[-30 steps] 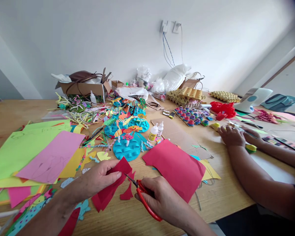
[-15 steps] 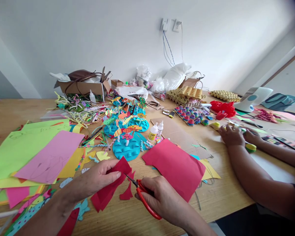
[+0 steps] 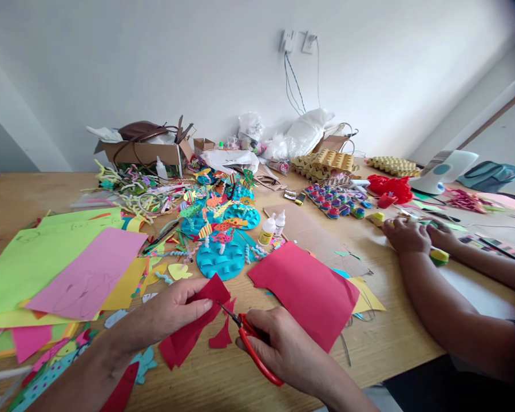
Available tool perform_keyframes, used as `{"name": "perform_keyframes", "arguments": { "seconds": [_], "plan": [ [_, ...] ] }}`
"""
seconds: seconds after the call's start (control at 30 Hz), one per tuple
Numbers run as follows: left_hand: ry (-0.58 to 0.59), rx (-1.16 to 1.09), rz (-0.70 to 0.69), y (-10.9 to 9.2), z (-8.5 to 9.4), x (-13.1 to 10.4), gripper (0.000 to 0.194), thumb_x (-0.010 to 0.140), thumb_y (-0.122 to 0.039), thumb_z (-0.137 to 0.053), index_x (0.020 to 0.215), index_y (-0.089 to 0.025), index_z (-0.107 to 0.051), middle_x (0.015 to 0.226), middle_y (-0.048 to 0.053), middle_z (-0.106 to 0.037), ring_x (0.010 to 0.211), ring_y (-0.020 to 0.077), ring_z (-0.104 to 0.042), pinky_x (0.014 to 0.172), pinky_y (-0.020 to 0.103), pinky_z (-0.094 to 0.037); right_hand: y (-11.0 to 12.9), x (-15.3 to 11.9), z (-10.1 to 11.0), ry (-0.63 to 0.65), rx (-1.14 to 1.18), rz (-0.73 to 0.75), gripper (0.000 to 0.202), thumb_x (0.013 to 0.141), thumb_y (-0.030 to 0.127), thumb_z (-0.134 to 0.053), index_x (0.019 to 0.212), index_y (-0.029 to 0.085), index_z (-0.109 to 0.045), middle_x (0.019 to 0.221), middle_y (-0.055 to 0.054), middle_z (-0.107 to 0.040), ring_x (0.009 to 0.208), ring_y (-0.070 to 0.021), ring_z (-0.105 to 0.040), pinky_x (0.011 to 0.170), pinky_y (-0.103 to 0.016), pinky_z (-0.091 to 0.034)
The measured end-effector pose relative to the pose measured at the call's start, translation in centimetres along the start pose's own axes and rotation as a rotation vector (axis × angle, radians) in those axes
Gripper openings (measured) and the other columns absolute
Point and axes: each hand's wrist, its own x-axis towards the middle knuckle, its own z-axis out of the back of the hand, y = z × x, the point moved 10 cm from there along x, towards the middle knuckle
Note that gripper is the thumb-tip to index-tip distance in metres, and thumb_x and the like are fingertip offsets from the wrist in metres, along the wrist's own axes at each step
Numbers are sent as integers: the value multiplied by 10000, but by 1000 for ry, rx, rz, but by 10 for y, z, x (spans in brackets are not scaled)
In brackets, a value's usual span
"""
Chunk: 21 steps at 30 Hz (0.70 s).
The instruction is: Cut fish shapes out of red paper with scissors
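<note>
My left hand [image 3: 184, 309] pinches folded red paper [image 3: 183, 342] between thumb and fingers, low over the front of the table. Its layers fan apart at the lower left end. In my right hand [image 3: 278, 337] are red-handled scissors [image 3: 260, 360], their tips at the right edge of that paper. A narrow red offcut [image 3: 221, 336] hangs or lies beside the cut edge; I cannot tell which. Beyond my right hand lies a larger red sheet [image 3: 308, 292]. Past my left hand a yellow paper fish [image 3: 179, 271] rests near a round blue woven piece [image 3: 220, 258].
Green paper [image 3: 38, 257] and a pink sheet [image 3: 88, 274] with pencil drawings lie left. Glue bottles [image 3: 266, 229] stand mid-table. A co-worker's hands [image 3: 407, 236] work at the right, near painted egg-carton cups [image 3: 332, 201]. Boxes [image 3: 141, 157] and bags line the wall.
My hands, the red paper and the scissors stay almost still; the scissor tips lie slightly further over the paper. The co-worker's hands have shifted only slightly.
</note>
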Motion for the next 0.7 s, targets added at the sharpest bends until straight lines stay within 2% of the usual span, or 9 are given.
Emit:
{"name": "perform_keyframes", "arguments": {
  "seconds": [0.23,0.47,0.53,0.7],
  "plan": [
    [3,17,-2,5,1,1,218,802,-341,-557,902,-183,-669,786,7,-679,667,166,-597,574,220,-425,-2,0,-1,18,17,-3,213,852,218,-486,643,176,-474,570,38,-491,486,-73,-370,456,-194,-245],
    [-20,19,-23,4,7,2,242,813,-365,-556,959,-211,-672,887,19,-698,842,216,-619,703,261,-465,0,1,-2,26,33,9,204,836,192,-494,633,171,-485,565,40,-476,490,-77,-355,455,-199,-244],
    [-24,-65,-5,6,6,1,235,806,-356,-577,956,-207,-678,881,22,-702,824,211,-624,707,266,-468,1,2,-2,23,61,13,211,838,203,-496,630,173,-473,561,47,-461,493,-76,-347,458,-198,-242],
    [-92,-506,62,15,-4,0,259,752,-320,-661,985,-205,-671,817,20,-711,782,195,-643,708,279,-490,-1,5,-11,25,282,-40,270,862,262,-475,611,174,-431,526,60,-393,492,-75,-324,449,-187,-244]
  ]
}}
